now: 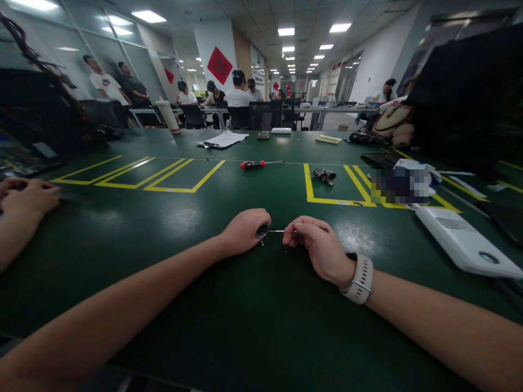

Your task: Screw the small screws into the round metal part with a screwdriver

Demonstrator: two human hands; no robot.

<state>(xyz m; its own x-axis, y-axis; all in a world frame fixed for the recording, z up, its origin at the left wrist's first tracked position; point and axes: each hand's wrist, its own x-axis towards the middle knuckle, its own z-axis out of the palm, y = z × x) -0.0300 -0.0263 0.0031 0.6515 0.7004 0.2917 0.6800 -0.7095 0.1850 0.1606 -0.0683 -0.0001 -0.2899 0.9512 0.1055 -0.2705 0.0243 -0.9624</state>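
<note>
Nearer than the screwdriver (pixel 253 165), left hand (pixel 246 231) clenches a round part (pixel 262 230); right hand (pixel 317 244) pinches, seemingly, a thin shaft (pixel 277 231). Sideways pressure could slip it!

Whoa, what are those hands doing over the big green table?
The left hand holds a small round metal part. The right hand holds a thin metal rod that points at it; I can't tell whether they touch. Farther back, a red and black screwdriver lies on the green table. At the far left, another person's hands are over the table too.
</note>
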